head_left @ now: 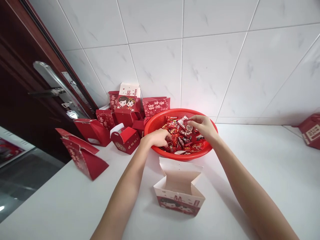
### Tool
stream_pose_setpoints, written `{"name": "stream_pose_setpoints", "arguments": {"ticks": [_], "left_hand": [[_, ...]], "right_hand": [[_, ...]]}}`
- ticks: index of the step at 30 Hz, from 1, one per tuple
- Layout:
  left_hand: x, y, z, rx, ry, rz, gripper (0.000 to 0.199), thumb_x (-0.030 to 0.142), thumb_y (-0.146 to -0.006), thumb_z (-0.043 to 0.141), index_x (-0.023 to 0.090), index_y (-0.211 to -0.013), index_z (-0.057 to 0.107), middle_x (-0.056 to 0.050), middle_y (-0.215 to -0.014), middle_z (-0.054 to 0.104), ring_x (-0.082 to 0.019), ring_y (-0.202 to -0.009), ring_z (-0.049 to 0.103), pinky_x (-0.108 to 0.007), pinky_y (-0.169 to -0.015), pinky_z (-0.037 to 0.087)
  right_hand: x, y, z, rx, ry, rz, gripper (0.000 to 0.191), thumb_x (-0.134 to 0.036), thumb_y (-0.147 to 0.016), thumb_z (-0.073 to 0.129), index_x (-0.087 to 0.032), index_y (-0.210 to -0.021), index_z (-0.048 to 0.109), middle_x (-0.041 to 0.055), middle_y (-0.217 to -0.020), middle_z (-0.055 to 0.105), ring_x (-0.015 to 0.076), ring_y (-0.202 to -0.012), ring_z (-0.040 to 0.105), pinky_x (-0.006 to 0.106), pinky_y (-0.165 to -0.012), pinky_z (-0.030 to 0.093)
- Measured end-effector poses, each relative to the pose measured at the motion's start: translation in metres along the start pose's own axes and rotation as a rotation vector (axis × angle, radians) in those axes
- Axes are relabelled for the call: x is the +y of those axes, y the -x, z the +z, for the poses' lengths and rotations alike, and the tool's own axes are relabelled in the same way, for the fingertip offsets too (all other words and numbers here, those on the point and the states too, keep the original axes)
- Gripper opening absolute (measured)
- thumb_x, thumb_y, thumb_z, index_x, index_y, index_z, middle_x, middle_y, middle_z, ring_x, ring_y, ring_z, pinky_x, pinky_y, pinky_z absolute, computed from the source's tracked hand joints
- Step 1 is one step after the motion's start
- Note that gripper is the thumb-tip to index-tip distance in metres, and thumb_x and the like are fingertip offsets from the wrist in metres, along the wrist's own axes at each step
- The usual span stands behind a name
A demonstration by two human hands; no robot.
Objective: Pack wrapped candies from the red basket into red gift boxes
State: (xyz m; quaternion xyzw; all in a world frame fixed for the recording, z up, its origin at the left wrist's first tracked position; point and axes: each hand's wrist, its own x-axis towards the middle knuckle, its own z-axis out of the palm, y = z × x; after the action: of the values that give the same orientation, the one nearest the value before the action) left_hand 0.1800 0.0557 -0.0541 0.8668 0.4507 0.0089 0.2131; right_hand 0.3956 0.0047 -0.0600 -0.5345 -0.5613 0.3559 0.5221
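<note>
In the head view, two bare hands work over a red plastic basket [156, 120] of wrapped sweets [183, 141], which sits near the far edge of a white table [252, 160], close to a marbled tile wall [155, 66]; the left hand [159, 136] reaches over the basket's rim, fingers bent down among the sweets, and whether they grip anything cannot be told; the right hand [205, 126] reaches in from the opposite side, thumb and fingertips drawn together on a small red packet [190, 130] above the pile.

Between the forearms, on the near side of the basket, an open paper box [175, 198] stands upright, its pale flaps spread and its front printed with cartoon figures in red and white; toward the table's far left corner, a cluster of red boxes [127, 138] stands beside the basket, one showing the same cartoon design; a slanted red box [86, 160] stands by the left edge, near a dark door [22, 66] with a silver handle [53, 80]; another red package [311, 130] lies by the far right corner.
</note>
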Motion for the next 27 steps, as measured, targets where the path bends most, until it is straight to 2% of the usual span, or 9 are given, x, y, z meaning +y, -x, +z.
{"name": "stream_pose_setpoints", "arguments": {"ticks": [3, 7, 10, 15, 18, 23, 27], "left_hand": [[-0.007, 0.001, -0.006, -0.04, 0.119, 0.074, 0.043, 0.026, -0.077, 0.067, 0.019, -0.119, 0.073, -0.005, -0.094, 0.078, -0.022, -0.087, 0.071, -0.027, -0.079, 0.052], [-0.015, 0.0, -0.009, 0.108, 0.365, 0.114, 0.06, 0.038, -0.082, 0.066, 0.013, -0.136, 0.062, -0.011, -0.118, 0.074, -0.025, -0.101, 0.069, -0.032, -0.09, 0.052], [-0.017, -0.002, -0.007, 0.207, 0.441, 0.12, 0.062, 0.04, -0.079, 0.071, 0.013, -0.134, 0.063, -0.012, -0.13, 0.069, -0.027, -0.111, 0.066, -0.037, -0.098, 0.05], [-0.011, -0.004, -0.004, 0.287, 0.459, 0.184, 0.061, 0.049, -0.071, 0.08, 0.014, -0.12, 0.071, -0.009, -0.118, 0.073, -0.026, -0.106, 0.067, -0.036, -0.096, 0.051], [-0.009, -0.007, -0.001, 0.312, 0.469, 0.231, 0.066, 0.051, -0.067, 0.083, 0.017, -0.123, 0.07, -0.008, -0.122, 0.072, -0.027, -0.11, 0.066, -0.035, -0.097, 0.05], [-0.012, -0.012, 0.004, 0.263, 0.504, 0.182, 0.049, 0.039, -0.088, 0.062, 0.018, -0.132, 0.066, -0.01, -0.124, 0.071, -0.025, -0.106, 0.067, -0.035, -0.094, 0.052], [-0.009, -0.011, 0.003, 0.276, 0.571, 0.149, 0.041, 0.026, -0.088, 0.055, 0.018, -0.127, 0.069, -0.009, -0.132, 0.068, -0.024, -0.113, 0.065, -0.033, -0.094, 0.053]], "right_hand": [[0.005, -0.002, -0.001, 0.011, 0.001, -0.001, 0.025, -0.044, -0.074, 0.067, -0.019, -0.075, 0.066, 0.0024, -0.067, 0.067, 0.0148, -0.056, 0.057, 0.025, -0.048, 0.042], [0.005, -0.002, -0.001, 0.031, -0.028, 0.012, 0.023, -0.043, -0.077, 0.063, -0.02, -0.073, 0.061, 0.0014, -0.067, 0.065, 0.0139, -0.054, 0.056, 0.024, -0.046, 0.042], [0.0, -0.001, 0.001, 0.057, -0.035, 0.039, 0.019, -0.038, -0.08, 0.06, -0.02, -0.074, 0.06, 0.0011, -0.07, 0.066, 0.0141, -0.057, 0.059, 0.023, -0.049, 0.045], [-0.006, 0.001, 0.002, 0.005, -0.078, 0.114, 0.014, -0.035, -0.085, 0.056, -0.022, -0.079, 0.055, 0.0017, -0.073, 0.069, 0.0163, -0.053, 0.062, 0.027, -0.048, 0.048], [-0.003, 0.001, 0.001, 0.001, -0.04, 0.118, 0.015, -0.037, -0.086, 0.057, -0.023, -0.079, 0.054, 0.0009, -0.072, 0.068, 0.015, -0.051, 0.06, 0.027, -0.048, 0.047], [-0.002, 0.001, 0.001, 0.017, -0.006, 0.079, 0.015, -0.036, -0.084, 0.058, -0.022, -0.08, 0.057, 0.0, -0.069, 0.065, 0.0145, -0.054, 0.059, 0.025, -0.05, 0.046], [-0.005, 0.003, 0.001, -0.01, 0.011, 0.097, 0.013, -0.035, -0.083, 0.057, -0.022, -0.084, 0.059, 0.0009, -0.075, 0.068, 0.0148, -0.058, 0.06, 0.026, -0.054, 0.05]]}}
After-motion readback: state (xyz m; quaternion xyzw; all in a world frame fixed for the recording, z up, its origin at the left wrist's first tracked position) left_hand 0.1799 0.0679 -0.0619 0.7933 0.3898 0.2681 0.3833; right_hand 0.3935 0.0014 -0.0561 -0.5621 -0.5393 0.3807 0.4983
